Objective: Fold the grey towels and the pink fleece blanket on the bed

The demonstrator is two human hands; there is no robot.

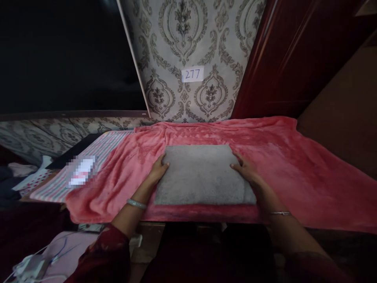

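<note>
While a gray cloth lies flat on a pink blanket, close to its front edge, both hands touch its sides. The left hand has its thumb at the left edge, and the right hand lays its thumb on the right edge; whether the fingers grip beneath, I cannot tell. A pale bracelet circles the left wrist, a thin bangle the right. Beyond the blanket's left side shows a striped cloth with a blurred object on it. Behind, patterned wallpaper carries a paper label reading 277, between a dark screen and a glossy red panel.
</note>
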